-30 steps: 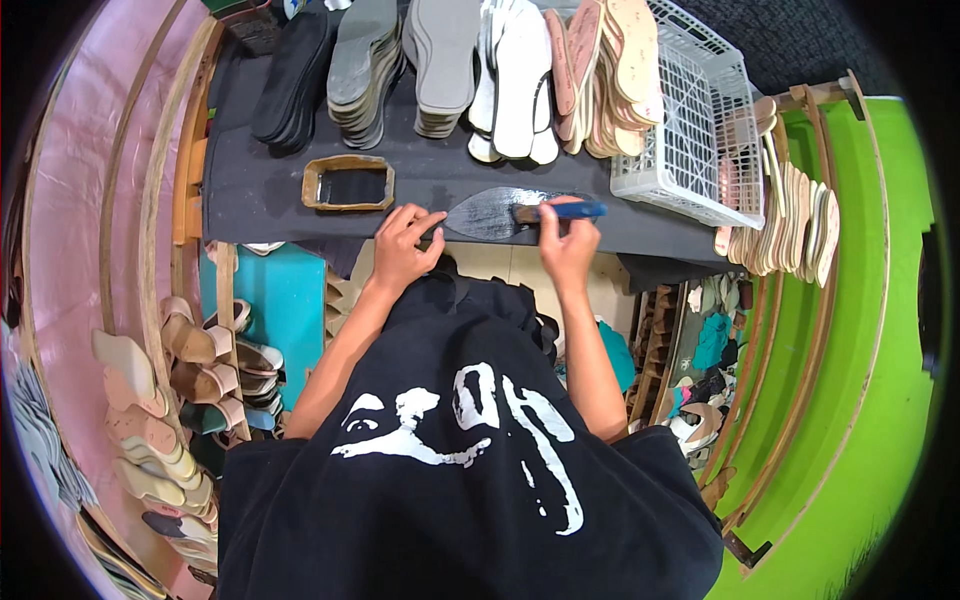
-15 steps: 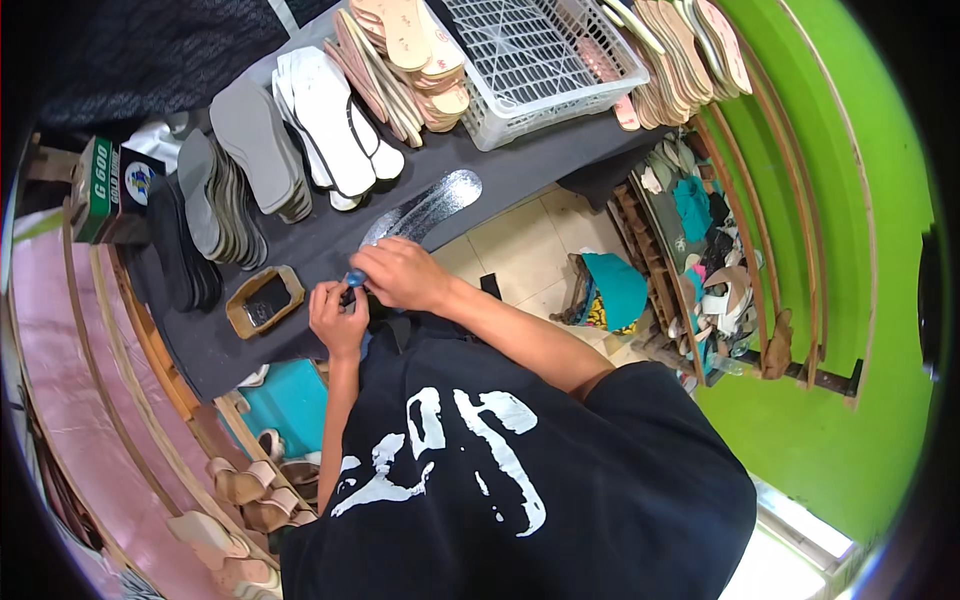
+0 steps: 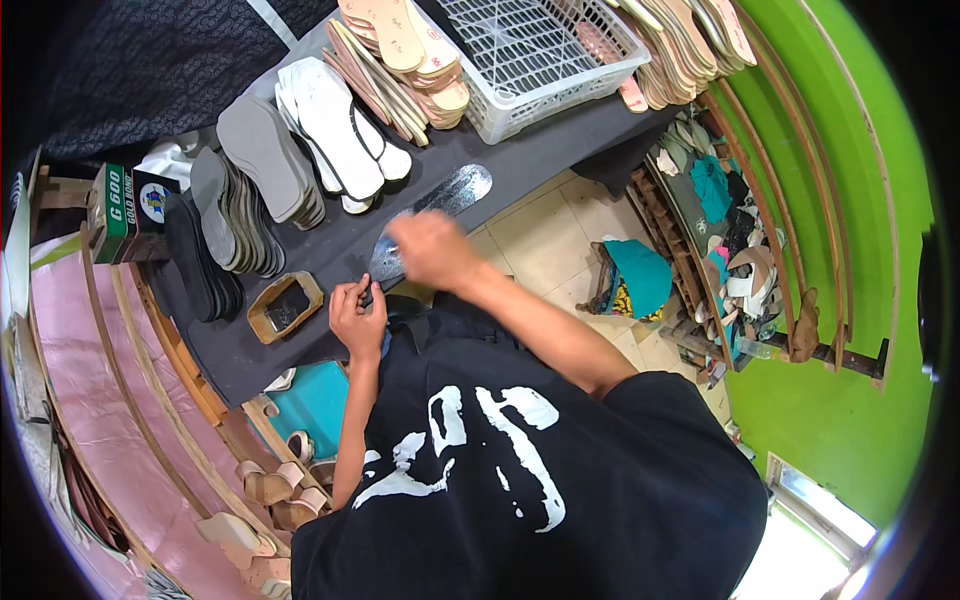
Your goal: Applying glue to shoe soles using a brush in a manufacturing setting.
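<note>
A long dark shoe sole (image 3: 464,190) lies slantwise near the table's front edge, its upper face wet and glossy. My left hand (image 3: 358,318) pinches its near end between thumb and fingers. Over the sole's middle is my right hand (image 3: 438,250), closed and smeared by motion; a trace of blue shows at its fingers, but what it holds is hidden. Left of my left hand stands a small brown tub (image 3: 268,330) with something dark and shiny inside.
Stacks of black soles (image 3: 205,270), grey soles (image 3: 265,155) and white soles (image 3: 345,140) line the table's back left. Beige insoles (image 3: 385,40) and a white plastic crate (image 3: 515,122) stand farther right. A green box (image 3: 115,220) sits at the left corner.
My right hand has moved away from my left and out over the sole. The blue thing it held by my left hand is now mostly hidden. The whole view has shifted slightly.
</note>
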{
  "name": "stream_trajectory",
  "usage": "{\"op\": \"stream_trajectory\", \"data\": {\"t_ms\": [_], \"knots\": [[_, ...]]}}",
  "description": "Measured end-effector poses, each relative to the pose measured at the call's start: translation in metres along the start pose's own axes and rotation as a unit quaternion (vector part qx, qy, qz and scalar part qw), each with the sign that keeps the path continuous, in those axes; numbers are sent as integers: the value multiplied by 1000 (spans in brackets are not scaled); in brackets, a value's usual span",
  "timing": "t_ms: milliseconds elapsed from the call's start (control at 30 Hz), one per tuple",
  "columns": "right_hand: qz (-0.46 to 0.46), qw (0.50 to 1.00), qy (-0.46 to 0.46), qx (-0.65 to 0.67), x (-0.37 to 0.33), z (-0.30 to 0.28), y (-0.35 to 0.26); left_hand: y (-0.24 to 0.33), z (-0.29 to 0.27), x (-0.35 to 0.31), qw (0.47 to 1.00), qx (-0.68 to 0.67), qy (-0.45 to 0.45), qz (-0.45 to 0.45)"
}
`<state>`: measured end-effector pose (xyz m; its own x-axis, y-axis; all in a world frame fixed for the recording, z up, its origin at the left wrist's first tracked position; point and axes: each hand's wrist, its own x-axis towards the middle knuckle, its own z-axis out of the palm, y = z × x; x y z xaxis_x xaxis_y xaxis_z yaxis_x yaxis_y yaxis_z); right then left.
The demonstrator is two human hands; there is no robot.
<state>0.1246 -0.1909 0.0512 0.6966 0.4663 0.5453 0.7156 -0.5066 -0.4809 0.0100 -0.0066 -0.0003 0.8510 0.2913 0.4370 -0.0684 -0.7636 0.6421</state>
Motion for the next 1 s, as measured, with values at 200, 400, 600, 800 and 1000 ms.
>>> {"op": "stream_trajectory", "data": {"t_ms": [200,400,600,800,1000], "knots": [[212,958,-47,189,20,-1,-5,2,-6,-1,1000,-13,-1,-19],[306,923,-47,227,25,-54,30,2,-10,3,998,-42,-16,-47],[340,929,41,140,23,-79,62,-1,-21,12,987,-94,-75,-105],[175,982,7,-74,28,-78,35,0,-28,14,986,-105,-92,-94],[12,991,-122,-59,12,-25,-58,-3,-26,12,986,-116,-83,-86]]}}
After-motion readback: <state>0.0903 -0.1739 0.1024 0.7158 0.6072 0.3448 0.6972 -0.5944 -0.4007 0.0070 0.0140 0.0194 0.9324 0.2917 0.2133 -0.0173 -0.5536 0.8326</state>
